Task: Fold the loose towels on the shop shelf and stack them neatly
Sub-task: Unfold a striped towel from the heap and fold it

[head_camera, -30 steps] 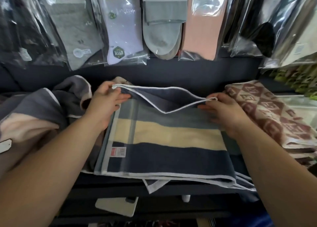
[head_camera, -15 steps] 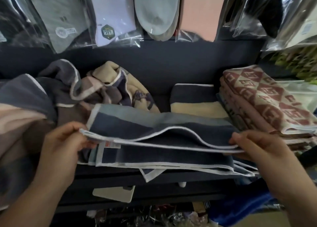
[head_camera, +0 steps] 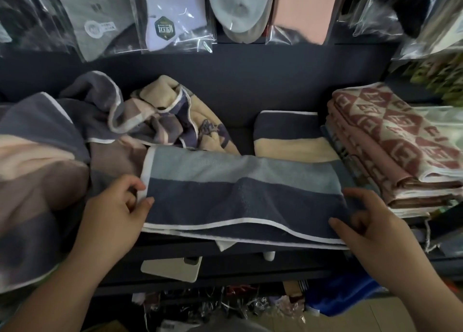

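We pinch the folded blue striped towel (head_camera: 238, 196) at both ends, left hand (head_camera: 117, 206) and right hand (head_camera: 368, 221) gripping 1 end each, likely to square its edges.

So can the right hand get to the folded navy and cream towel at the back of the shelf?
Probably yes. The navy and cream towel lies exposed just beyond the right hand, beside the red patterned stack, but that hand grips the striped towel.
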`<state>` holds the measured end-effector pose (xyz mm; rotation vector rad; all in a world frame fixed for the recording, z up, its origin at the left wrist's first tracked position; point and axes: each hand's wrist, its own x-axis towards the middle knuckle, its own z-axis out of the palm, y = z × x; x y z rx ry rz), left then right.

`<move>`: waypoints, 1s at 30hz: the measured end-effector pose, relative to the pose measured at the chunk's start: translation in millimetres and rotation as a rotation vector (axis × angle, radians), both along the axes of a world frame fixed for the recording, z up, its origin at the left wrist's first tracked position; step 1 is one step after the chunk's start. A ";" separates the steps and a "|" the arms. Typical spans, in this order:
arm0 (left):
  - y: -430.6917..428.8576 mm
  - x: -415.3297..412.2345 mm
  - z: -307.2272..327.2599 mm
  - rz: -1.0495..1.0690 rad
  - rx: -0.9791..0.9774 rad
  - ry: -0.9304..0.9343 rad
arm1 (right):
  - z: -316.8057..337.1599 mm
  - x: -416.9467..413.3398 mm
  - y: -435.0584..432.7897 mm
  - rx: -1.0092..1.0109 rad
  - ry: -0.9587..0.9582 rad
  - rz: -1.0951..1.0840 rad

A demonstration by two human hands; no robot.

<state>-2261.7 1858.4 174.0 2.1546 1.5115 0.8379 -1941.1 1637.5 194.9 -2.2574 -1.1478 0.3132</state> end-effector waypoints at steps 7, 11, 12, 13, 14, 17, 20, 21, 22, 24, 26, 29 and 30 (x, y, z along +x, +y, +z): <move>14.3 0.8 9.6 -0.022 -0.067 0.097 | -5.3 -2.4 -1.8 -0.051 0.004 0.071; 15.3 3.8 13.9 0.009 -0.167 0.137 | -2.7 -5.0 1.5 -0.023 0.014 0.015; 16.8 5.7 17.7 0.027 -0.169 0.120 | -0.3 -4.3 3.7 0.012 0.024 -0.014; 19.1 8.3 21.4 0.035 -0.155 0.108 | 3.0 -3.7 6.7 0.044 0.036 -0.039; 21.5 11.5 24.6 0.034 -0.132 0.110 | 5.5 -3.2 10.1 0.059 0.049 -0.052; 33.3 22.5 27.7 -0.020 -0.109 0.137 | 8.5 -1.4 19.8 0.043 0.051 0.040; 47.6 26.2 24.6 -0.074 -0.162 0.087 | 15.2 1.8 24.6 0.164 0.129 0.104; 53.2 25.8 23.3 -0.081 -0.131 0.048 | 18.1 3.3 25.6 0.207 0.146 0.101; 57.4 25.6 23.8 -0.078 -0.087 0.013 | 20.0 5.3 26.6 0.239 0.143 0.092; 62.8 26.6 25.7 -0.041 -0.019 -0.037 | 17.4 12.0 26.8 0.249 0.083 0.066; 66.2 29.0 23.1 -0.040 0.007 -0.049 | 10.3 16.7 25.1 0.175 0.014 0.077; 64.1 29.5 10.3 -0.077 -0.055 0.007 | -4.8 14.0 19.4 0.004 -0.011 0.152; 62.5 28.6 6.0 -0.074 -0.076 0.033 | -8.9 13.3 17.7 -0.006 -0.023 0.156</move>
